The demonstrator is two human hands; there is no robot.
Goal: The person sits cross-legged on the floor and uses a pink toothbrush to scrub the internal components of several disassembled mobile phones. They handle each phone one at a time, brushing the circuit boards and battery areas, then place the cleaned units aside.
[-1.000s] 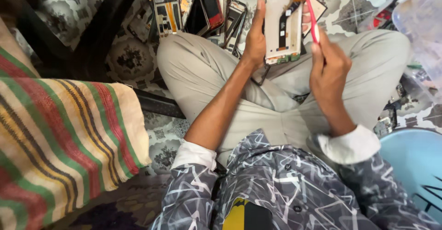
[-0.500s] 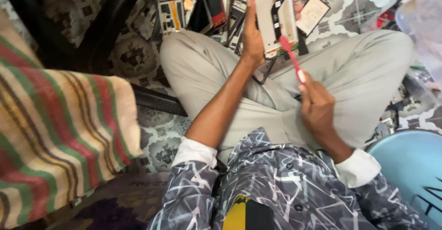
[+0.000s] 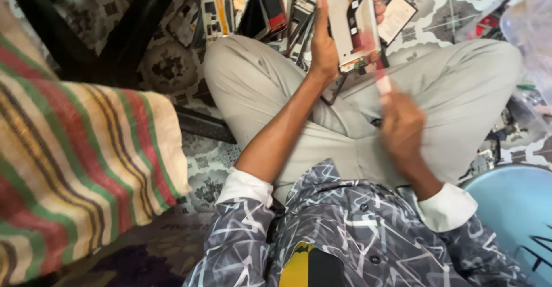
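Leftmost, a striped blanket (image 3: 75, 166) lies on the patterned floor. Further right, the left hand (image 3: 325, 48) grips an opened phone frame (image 3: 356, 22) upright above the knees, fingers wrapped round its edges. Just below it, the right hand (image 3: 402, 129) (blurred) pinches a red-handled tool (image 3: 382, 83) at the frame's lower end.
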